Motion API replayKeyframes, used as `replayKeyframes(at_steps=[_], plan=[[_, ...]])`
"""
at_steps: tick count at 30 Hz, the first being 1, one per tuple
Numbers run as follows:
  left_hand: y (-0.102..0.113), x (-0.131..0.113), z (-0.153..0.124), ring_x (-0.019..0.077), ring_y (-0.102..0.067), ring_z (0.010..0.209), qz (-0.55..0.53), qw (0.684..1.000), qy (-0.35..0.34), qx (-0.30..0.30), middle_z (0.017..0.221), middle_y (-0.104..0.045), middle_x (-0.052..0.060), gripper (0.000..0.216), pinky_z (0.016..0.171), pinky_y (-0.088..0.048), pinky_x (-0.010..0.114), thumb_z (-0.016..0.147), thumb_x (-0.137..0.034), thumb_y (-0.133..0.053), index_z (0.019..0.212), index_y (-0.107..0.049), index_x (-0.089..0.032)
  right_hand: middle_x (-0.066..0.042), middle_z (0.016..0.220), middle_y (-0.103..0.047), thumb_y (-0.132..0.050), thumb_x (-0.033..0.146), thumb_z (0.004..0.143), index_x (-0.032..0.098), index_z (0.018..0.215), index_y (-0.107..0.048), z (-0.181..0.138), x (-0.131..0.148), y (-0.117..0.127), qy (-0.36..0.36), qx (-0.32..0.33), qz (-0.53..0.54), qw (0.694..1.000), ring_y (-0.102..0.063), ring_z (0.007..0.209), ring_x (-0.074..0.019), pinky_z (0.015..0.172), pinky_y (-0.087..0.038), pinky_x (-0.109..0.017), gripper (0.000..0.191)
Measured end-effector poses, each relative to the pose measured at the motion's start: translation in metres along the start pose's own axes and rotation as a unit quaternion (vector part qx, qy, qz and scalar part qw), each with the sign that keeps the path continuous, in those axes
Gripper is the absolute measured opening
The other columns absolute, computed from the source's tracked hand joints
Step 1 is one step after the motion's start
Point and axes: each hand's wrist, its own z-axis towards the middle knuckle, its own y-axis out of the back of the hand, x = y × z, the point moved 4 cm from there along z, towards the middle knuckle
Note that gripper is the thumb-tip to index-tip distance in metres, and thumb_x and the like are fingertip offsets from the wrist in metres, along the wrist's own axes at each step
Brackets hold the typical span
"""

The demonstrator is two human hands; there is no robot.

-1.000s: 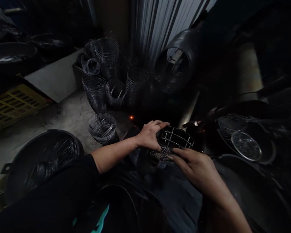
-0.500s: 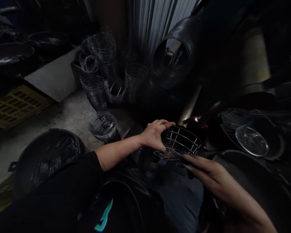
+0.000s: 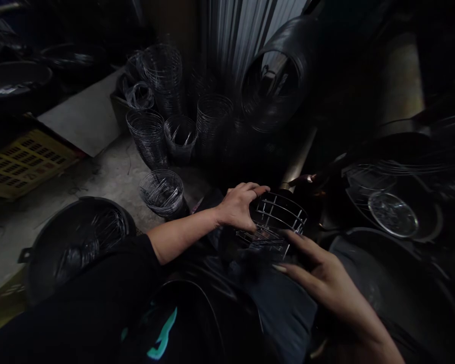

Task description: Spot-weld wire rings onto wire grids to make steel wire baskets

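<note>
A small round wire basket (image 3: 280,210) of bright metal rods sits tilted above my lap. My left hand (image 3: 238,206) grips its left side, with the thumb at the near wires and the fingers over the far rim. My right hand (image 3: 322,265) is at the basket's near right side, thumb and fingers spread apart. Its fingertips reach the near wires, though dark shadow hides whether they touch. Just beyond the basket, a copper-coloured tip (image 3: 307,179) juts in from the right.
On the floor at left stand several stacks of wire rings (image 3: 146,136) and a ring-sided holder of short rods (image 3: 162,192). A black tub (image 3: 41,253), a yellow crate (image 3: 26,162) and a dark basin (image 3: 387,263) flank me. A large wire coil (image 3: 307,60) stands behind.
My right thumb has come away from the fingers, and the right hand has opened and lowered slightly. The basket and left hand have shifted a little to the left.
</note>
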Motion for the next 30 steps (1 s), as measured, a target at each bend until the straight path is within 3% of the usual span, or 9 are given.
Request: replayKeyframes(at_steps=[4,7,11,13,19,26,30], plan=[[-0.002,-0.004,-0.005,0.0321,-0.049,0.117,0.007,1.0,-0.022,0.006,0.132,-0.052,0.011,0.1,0.099,-0.041,0.053,0.044,-0.048,-0.081,0.134,-0.046,-0.023,-0.008,0.089,-0.073,-0.06,0.042,0.081,0.019,0.095,-0.076,0.011,0.013,-0.005,0.029,0.073,-0.027,0.997,-0.069,0.08,-0.0214,0.075,-0.056,-0.032,0.031],[-0.004,-0.006,-0.007,0.0319,-0.049,0.117,0.014,0.999,-0.037,0.007,0.131,-0.052,0.011,0.1,0.098,-0.042,0.052,0.045,-0.047,-0.081,0.135,-0.045,-0.023,-0.007,0.083,-0.073,-0.054,0.037,0.085,0.019,0.091,-0.075,0.02,0.01,-0.004,0.064,0.033,-0.107,0.992,-0.069,0.073,-0.0199,0.067,-0.055,-0.029,0.029],[-0.002,-0.004,-0.002,0.0312,-0.049,0.117,0.002,0.999,-0.037,-0.006,0.131,-0.052,0.01,0.098,0.098,-0.042,0.052,0.046,-0.047,-0.08,0.135,-0.046,-0.023,-0.009,0.093,-0.073,-0.05,0.026,0.085,0.017,0.107,-0.071,0.019,0.008,-0.008,0.143,-0.025,-0.339,0.929,-0.069,0.08,-0.023,0.069,-0.054,-0.033,0.031],[0.0,-0.002,0.003,0.0308,-0.05,0.116,-0.011,0.999,-0.037,-0.016,0.13,-0.053,0.01,0.097,0.099,-0.042,0.053,0.046,-0.049,-0.08,0.134,-0.046,-0.023,-0.009,0.091,-0.073,-0.049,0.022,0.086,0.017,0.109,-0.07,0.017,0.009,-0.01,0.184,-0.05,-0.396,0.898,-0.068,0.08,-0.0227,0.07,-0.054,-0.033,0.032],[0.003,-0.005,0.022,0.0309,-0.051,0.116,-0.031,0.998,-0.035,-0.032,0.128,-0.054,0.009,0.098,0.101,-0.042,0.052,0.045,-0.046,-0.081,0.134,-0.047,-0.024,-0.008,0.08,-0.072,-0.048,0.018,0.09,0.014,0.099,-0.072,0.024,0.009,0.002,0.279,-0.13,-0.328,0.893,-0.066,0.071,-0.0173,0.067,-0.052,-0.028,0.026],[0.01,-0.007,0.048,0.0312,-0.05,0.118,-0.043,0.998,-0.026,-0.049,0.128,-0.053,0.01,0.096,0.102,-0.042,0.052,0.043,-0.038,-0.081,0.132,-0.049,-0.019,-0.006,0.079,-0.072,-0.05,0.02,0.09,0.016,0.097,-0.073,0.046,0.01,0.022,0.295,-0.166,-0.338,0.878,-0.065,0.068,-0.0163,0.067,-0.05,-0.027,0.024],[0.01,-0.003,0.063,0.0333,-0.048,0.121,-0.062,0.997,-0.007,-0.045,0.13,-0.052,0.009,0.097,0.102,-0.042,0.051,0.04,-0.032,-0.081,0.131,-0.05,-0.021,-0.005,0.074,-0.07,-0.05,0.027,0.09,0.018,0.096,-0.074,0.061,0.008,0.033,0.26,-0.157,-0.341,0.89,-0.064,0.064,-0.0159,0.062,-0.049,-0.027,0.026]])
